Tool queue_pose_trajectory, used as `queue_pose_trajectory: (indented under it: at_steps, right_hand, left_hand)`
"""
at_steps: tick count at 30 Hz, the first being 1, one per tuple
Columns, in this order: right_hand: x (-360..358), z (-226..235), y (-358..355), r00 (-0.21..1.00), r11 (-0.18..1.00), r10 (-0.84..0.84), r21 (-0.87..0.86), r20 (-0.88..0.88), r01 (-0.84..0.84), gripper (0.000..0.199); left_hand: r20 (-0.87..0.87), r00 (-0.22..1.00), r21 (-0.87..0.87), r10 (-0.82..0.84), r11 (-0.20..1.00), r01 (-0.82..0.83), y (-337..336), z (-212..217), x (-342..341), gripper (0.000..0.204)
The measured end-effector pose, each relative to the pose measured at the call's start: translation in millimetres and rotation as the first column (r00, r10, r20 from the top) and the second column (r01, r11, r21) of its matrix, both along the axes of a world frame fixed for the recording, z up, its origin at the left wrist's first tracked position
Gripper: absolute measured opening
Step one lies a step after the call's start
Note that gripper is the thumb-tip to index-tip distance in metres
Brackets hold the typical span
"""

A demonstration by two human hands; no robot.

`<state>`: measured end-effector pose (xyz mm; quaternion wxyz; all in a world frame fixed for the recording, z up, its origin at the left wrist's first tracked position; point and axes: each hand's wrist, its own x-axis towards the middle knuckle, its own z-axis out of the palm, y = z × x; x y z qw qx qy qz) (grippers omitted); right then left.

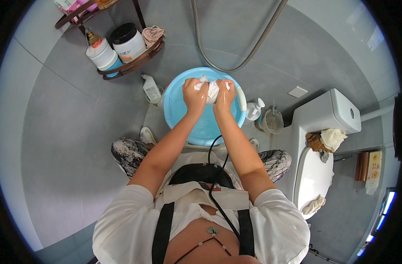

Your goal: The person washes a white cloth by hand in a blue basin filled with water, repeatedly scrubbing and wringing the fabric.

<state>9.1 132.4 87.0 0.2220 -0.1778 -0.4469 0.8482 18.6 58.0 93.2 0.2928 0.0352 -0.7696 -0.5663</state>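
Both my hands grip one wet white cloth [213, 91] above a round light-blue basin [174, 115] with water in it. My left hand [195, 95] is closed round the cloth's left part, and a tuft sticks up past the fingers. On the other side my right hand [224, 94] is closed round the right part. The cloth is bunched between the two fists. Its exact kind cannot be made out. A pale strip, perhaps a washboard or handle [241, 99], lies along the basin's right rim.
A white bottle [151, 89] stands left of the basin. To its right are a pump bottle [253, 110] and a clear cup-like container [272, 121]. A toilet [313, 180] with cloths on its lid is farther right. A corner rack [135, 62] holds jars; a shower hose [236, 69] hangs behind.
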Motion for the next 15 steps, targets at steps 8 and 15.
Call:
queue_pose_trajectory:
  at_steps: [8,15]
  right_hand:
    - [7,4,15,0.965,0.959,0.263,-0.109,0.011,-0.260,0.017]
    - [2,2,29,0.894,0.877,0.414,-0.189,-0.173,-0.442,0.013]
  left_hand:
    - [-0.005,0.942,-0.014,-0.336,0.942,0.336,-18,-9,8,0.030]
    - [-0.062,0.850,-0.052,-0.523,0.852,0.520,-26,-1,11,0.043]
